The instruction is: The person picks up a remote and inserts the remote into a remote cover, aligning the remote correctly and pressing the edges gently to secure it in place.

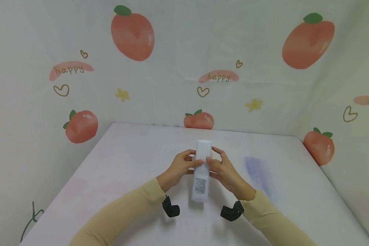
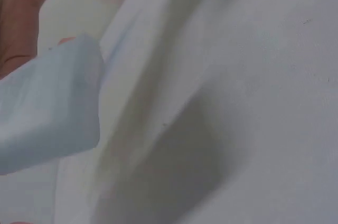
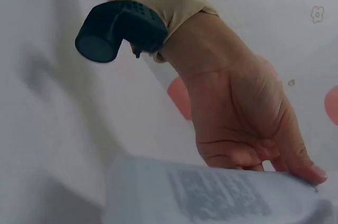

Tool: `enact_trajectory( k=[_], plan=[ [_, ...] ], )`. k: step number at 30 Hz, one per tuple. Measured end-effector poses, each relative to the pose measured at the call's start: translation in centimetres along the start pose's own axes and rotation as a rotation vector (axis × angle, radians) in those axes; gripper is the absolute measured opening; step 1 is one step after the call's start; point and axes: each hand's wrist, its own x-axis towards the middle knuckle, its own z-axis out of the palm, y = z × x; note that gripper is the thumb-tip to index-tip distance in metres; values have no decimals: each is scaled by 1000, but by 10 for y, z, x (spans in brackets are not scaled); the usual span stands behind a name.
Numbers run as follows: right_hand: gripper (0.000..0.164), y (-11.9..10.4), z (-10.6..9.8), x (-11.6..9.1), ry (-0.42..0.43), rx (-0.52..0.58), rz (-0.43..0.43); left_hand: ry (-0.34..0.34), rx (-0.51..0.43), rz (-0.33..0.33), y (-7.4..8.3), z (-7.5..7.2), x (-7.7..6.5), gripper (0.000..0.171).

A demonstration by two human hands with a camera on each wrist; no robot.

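Both hands grip a white plastic bottle (image 1: 195, 198) in front of the person, with a block of dark printing (image 1: 200, 185) on its lower part. The left hand (image 1: 179, 165) holds it from the left, its thumb across the front. From the right, the right hand (image 1: 222, 171) pinches it with the thumb on the front and fingers behind. The two thumbs nearly meet at a small dark spot halfway up. In the left wrist view the bottle's plain end (image 2: 53, 102) hangs over its shadow. The right wrist view shows the printed side (image 3: 148, 192) close up.
A white table (image 1: 135, 136) spreads under the hands, with a bluish smudge (image 1: 259, 172) to the right. Behind and beside it hangs a white cloth (image 1: 172, 41) printed with peaches, hearts and flowers. Black wrist cameras (image 1: 171, 208) sit below both wrists.
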Motion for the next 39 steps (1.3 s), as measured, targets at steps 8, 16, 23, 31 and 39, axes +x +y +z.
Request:
enact_trajectory(
  k=[8, 16, 23, 31, 39],
  plan=[
    [16, 20, 5, 2, 124, 230, 29, 84, -34, 1, -2, 5, 4, 39],
    [11, 35, 24, -4, 426, 272, -50, -25, 99, -8, -5, 13, 4, 45],
    [17, 30, 22, -3, 406, 275, -79, -67, 169, -55, 1, 12, 2, 46],
    [23, 18, 12, 7, 328, 327, -37, -100, 109, -110, -1, 10, -4, 49],
    [15, 22, 12, 10, 256, 321, -7, -41, 76, -59, -5, 7, 0, 50]
  ],
)
